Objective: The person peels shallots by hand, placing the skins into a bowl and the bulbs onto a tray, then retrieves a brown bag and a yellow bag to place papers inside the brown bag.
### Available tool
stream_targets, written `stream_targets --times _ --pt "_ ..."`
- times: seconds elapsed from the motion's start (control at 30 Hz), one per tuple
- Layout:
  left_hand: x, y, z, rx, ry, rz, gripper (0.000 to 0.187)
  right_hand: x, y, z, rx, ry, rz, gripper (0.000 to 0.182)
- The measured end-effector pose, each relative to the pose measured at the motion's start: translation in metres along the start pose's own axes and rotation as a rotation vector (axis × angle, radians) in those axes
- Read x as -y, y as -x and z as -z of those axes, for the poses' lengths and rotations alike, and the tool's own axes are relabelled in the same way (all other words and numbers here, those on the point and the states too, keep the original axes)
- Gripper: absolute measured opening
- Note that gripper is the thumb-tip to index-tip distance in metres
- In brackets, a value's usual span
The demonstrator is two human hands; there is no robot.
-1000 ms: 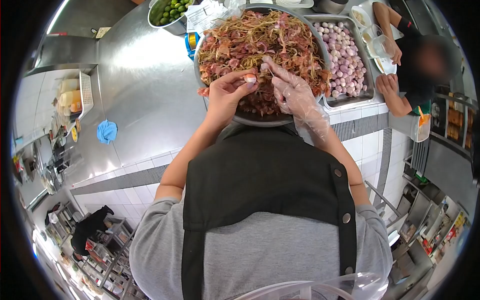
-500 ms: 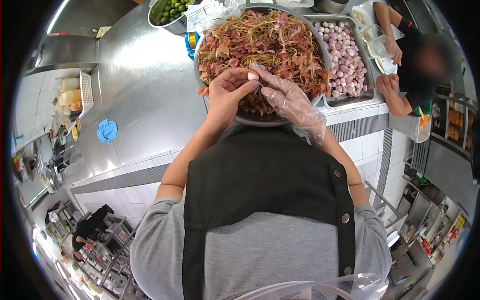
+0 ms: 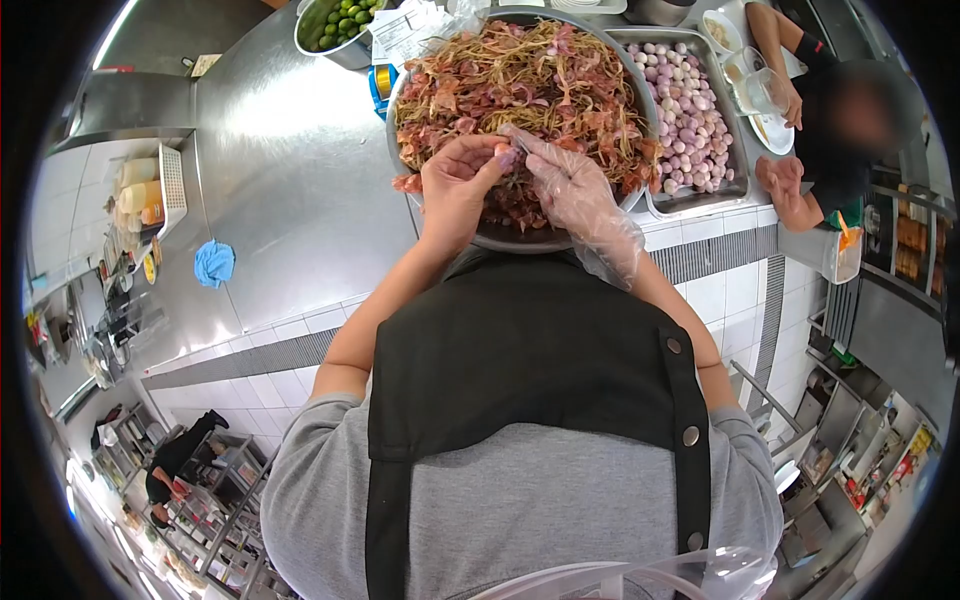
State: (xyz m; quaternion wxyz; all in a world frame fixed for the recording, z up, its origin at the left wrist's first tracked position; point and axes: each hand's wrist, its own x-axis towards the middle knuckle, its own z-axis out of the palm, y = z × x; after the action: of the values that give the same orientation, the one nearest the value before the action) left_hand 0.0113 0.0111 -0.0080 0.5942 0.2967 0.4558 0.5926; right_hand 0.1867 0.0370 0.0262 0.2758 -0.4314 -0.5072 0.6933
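Observation:
Over a large metal bowl (image 3: 492, 235) heaped with dry shallot skins and stringy roots (image 3: 530, 85), both of my hands meet. My left hand (image 3: 460, 180) is bare, its thumb and fingers pinched on a small purplish shallot (image 3: 511, 157). In a loose clear plastic glove, my right hand (image 3: 572, 185) has its fingertips closed against the same shallot from the other side. The fingers partly hide the shallot. Right of the bowl, a metal tray (image 3: 742, 150) holds many peeled shallots (image 3: 690, 110).
A pot of green limes (image 3: 350, 18), papers (image 3: 405, 32) and a blue-and-yellow tape roll (image 3: 383, 82) stand behind the bowl's left side. A blue cloth (image 3: 214, 263) lies on the steel counter (image 3: 290, 150). At right, a co-worker's hands (image 3: 785, 180) are near plates and a plastic container (image 3: 765, 92).
My right hand has turned and its fingers have closed in toward the left fingertips. The shallot's white part no longer shows; a purplish side does. The co-worker's near hand has shifted.

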Motion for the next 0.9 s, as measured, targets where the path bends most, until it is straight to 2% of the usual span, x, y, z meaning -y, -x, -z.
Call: stream_targets --times 0.07,0.2,0.27,0.4,0.47,0.57,0.7,0.77,0.9 --pt "0.002 0.003 -0.005 0.021 0.051 -0.007 0.023 0.001 -0.002 0.006 0.037 -0.176 -0.145 0.038" --pt "-0.003 0.003 -0.006 0.010 0.073 -0.004 0.025 -0.001 -0.002 0.003 -0.072 -0.297 -0.140 0.043" --pt "-0.004 0.002 -0.001 0.008 -0.029 -0.031 0.026 0.004 0.004 0.008 -0.012 -0.154 -0.063 0.049" --pt "-0.006 0.002 0.001 0.036 0.026 -0.054 0.025 0.022 0.012 0.007 0.122 -0.040 -0.004 0.053" --pt "-0.010 0.001 -0.001 0.054 -0.042 -0.072 0.022 0.011 0.007 0.009 0.171 -0.019 0.175 0.052" --pt "-0.010 0.000 0.002 0.056 -0.076 -0.073 0.019 0.004 0.004 0.012 0.197 -0.023 0.087 0.049" --pt "-0.012 0.000 0.002 0.049 -0.126 -0.090 0.018 0.005 0.004 0.009 0.136 0.039 0.180 0.044" --pt "-0.013 0.000 0.004 0.065 -0.172 -0.081 0.018 0.008 0.005 0.011 0.173 -0.095 -0.092 0.041" --pt "-0.012 0.000 -0.003 0.064 -0.148 -0.079 0.018 0.010 0.005 0.002 0.083 -0.295 -0.158 0.040"
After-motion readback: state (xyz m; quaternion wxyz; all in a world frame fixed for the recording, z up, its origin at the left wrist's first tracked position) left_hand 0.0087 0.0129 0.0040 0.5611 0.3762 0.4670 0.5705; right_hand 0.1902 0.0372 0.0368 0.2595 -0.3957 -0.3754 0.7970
